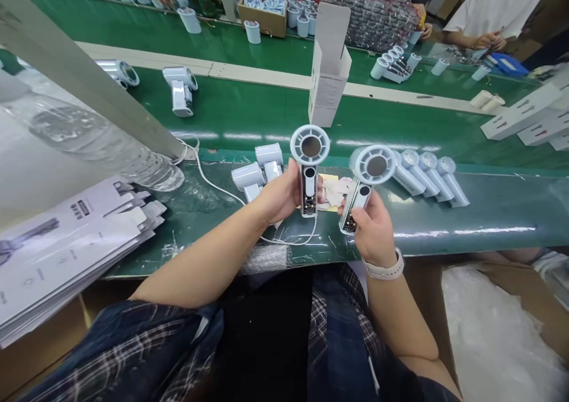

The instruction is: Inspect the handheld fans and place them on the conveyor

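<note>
My left hand (284, 193) is closed around the handle of a light blue handheld fan (310, 174), held upright with its round ring head on top. A white cable runs up to the bottom of that fan. On the right, my right hand (376, 227) grips a second light blue handheld fan (361, 197), tilted slightly, thumb on its handle. Both handles show a dark strip with circuit parts towards the lower end. Behind my left hand lie more blue fan bodies (249, 176). Between the two fans, a whitish cloth-like item (333, 191) rests on the bench.
Several blue fans (429, 174) lie in a row at the right. An open white box (329, 82) stands on the green belt (249, 105). Flat printed cartons (75, 236) and a plastic bottle (89, 135) are at the left, beside a slanted post (84, 64). Co-workers' hands (489, 40) show across the line.
</note>
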The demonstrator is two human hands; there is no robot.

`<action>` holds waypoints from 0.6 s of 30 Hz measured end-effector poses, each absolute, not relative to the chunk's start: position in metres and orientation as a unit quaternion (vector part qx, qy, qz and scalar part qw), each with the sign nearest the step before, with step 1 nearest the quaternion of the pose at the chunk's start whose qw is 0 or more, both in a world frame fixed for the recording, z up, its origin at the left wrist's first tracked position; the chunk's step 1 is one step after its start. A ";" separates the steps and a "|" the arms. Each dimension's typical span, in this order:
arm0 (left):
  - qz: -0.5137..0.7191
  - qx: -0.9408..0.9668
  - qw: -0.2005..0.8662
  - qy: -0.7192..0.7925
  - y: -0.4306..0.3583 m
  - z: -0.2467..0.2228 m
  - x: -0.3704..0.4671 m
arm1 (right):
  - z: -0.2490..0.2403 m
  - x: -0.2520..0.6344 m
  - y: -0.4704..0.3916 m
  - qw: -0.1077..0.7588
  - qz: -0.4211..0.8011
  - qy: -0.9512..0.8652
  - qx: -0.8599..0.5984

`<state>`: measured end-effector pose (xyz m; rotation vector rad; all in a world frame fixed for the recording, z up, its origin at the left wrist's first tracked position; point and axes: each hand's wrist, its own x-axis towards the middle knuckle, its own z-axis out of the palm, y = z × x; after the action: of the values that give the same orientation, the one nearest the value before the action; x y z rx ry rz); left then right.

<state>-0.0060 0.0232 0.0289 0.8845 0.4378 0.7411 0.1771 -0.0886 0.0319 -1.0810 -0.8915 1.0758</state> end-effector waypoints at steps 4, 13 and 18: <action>0.340 0.428 0.820 0.172 0.014 0.037 -0.005 | 0.034 0.171 -0.090 0.632 0.487 -0.377 -0.471; 0.334 0.472 0.799 0.163 0.012 0.036 -0.001 | 0.029 0.163 -0.089 0.639 0.486 -0.383 -0.456; 0.329 0.481 0.800 0.142 0.010 0.038 0.000 | 0.029 0.161 -0.089 0.629 0.489 -0.383 -0.467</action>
<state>0.0000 0.0105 0.0380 1.0306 0.3053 0.7052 0.1612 -0.0887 0.0286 -1.0705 -0.8783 1.1208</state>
